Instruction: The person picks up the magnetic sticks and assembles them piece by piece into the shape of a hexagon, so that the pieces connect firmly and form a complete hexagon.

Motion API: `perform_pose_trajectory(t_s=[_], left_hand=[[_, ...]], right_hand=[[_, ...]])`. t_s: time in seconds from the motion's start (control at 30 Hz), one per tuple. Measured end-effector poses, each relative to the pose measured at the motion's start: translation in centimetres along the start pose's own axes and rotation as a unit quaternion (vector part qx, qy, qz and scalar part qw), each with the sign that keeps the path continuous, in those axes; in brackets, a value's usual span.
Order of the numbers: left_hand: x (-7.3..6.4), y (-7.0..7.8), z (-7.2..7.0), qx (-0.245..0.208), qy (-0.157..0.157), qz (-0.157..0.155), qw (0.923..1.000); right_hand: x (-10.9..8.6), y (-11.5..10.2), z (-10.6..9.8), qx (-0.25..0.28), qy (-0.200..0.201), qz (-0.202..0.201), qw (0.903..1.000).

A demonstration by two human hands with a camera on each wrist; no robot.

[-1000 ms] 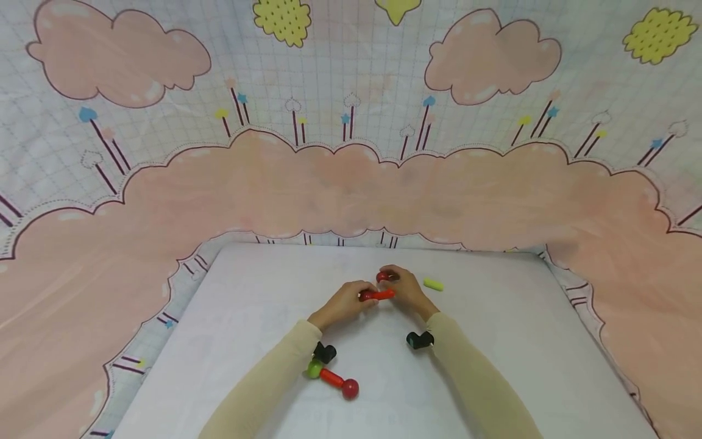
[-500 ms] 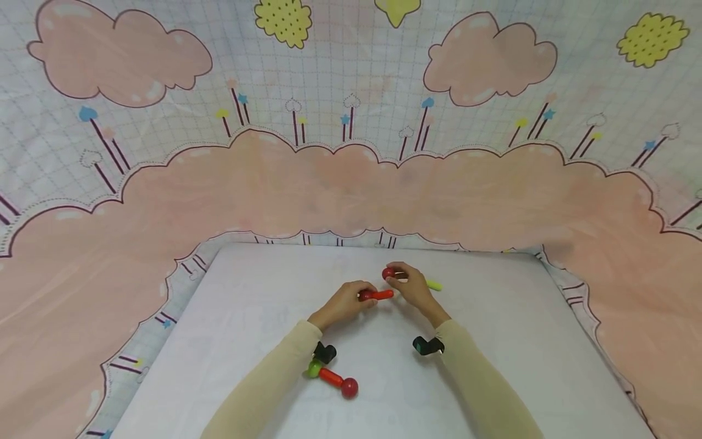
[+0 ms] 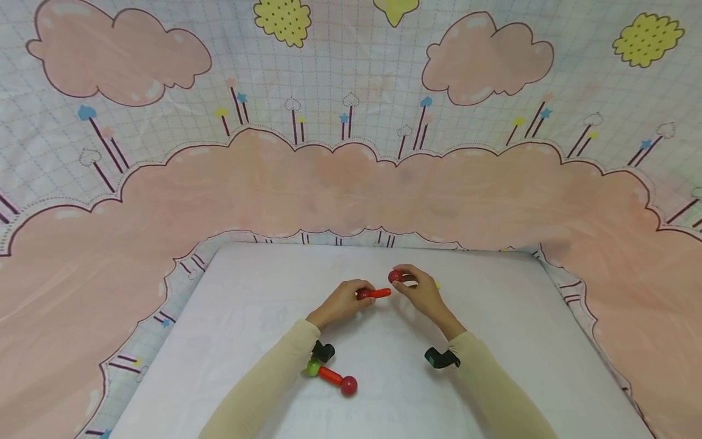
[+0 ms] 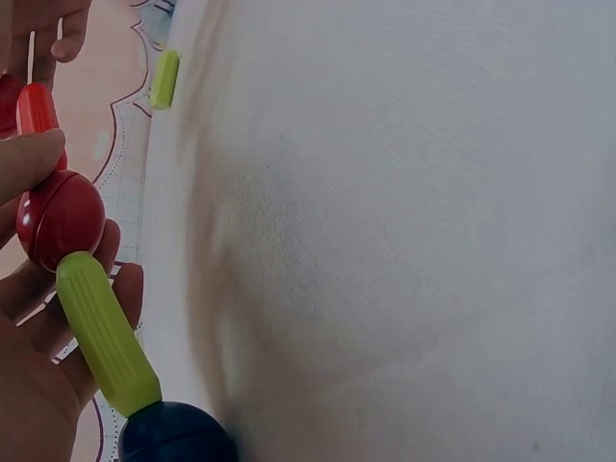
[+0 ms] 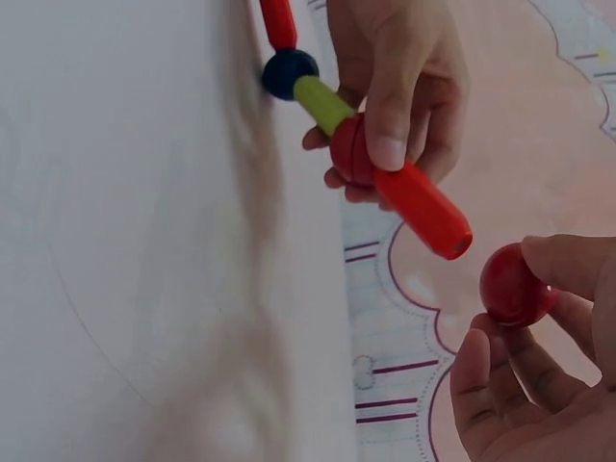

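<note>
My left hand point(image 3: 344, 299) grips a chain of toy rods and balls by a red ball point(image 5: 352, 151). A bare-ended red rod point(image 5: 426, 210) sticks out toward the right hand. On the other side, a yellow-green rod point(image 4: 108, 332) joins the red ball to a dark blue ball point(image 4: 178, 433), with another red rod point(image 5: 277, 23) beyond. My right hand point(image 3: 426, 300) pinches a separate red ball point(image 5: 515, 286) between thumb and fingers, a small gap from the rod's tip. The head view mostly hides the chain behind the left hand.
On the white table point(image 3: 510, 341), near the left forearm, lie a green ball point(image 3: 313, 367), a red rod point(image 3: 330, 376) and a red ball point(image 3: 348, 385) in a joined row. A loose yellow-green rod point(image 4: 166, 80) lies partly behind the right hand. Patterned cloth point(image 3: 351, 189) surrounds the table.
My right hand has shifted right with its red ball, away from the left hand, and now covers most of the loose yellow-green rod. The left hand has barely moved.
</note>
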State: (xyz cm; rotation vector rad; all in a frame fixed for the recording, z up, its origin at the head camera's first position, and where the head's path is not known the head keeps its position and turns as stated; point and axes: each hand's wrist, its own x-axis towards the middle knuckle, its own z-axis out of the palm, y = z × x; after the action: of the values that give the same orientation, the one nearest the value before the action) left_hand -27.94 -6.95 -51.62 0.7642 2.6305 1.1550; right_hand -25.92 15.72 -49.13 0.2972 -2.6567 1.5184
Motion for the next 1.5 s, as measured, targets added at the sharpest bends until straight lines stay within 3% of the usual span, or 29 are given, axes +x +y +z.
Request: perform_pose_trajectory(t_s=[0.47,0.93,1.23,1.5], left_hand=[[0.1,0.0,0.0,0.013,-0.004,-0.008,0.9999],[0.3,0.0,0.2,0.020,-0.004,0.001,0.9998],[0.3,0.1,0.2,0.020,-0.005,0.006,0.9998],[0.3,0.1,0.0,0.019,-0.012,0.007,0.9997]], right_hand=[[-2.2,0.4,-0.4,0.065,0.015,0.049,0.9966],[-2.4,1.1,0.4,0.076,0.007,0.070,0.9946],[-2.3,1.9,-0.6,0.041,0.003,0.058,0.9975],[-2.1,3.1,-3.2,-0.025,0.045,0.050,0.9974]])
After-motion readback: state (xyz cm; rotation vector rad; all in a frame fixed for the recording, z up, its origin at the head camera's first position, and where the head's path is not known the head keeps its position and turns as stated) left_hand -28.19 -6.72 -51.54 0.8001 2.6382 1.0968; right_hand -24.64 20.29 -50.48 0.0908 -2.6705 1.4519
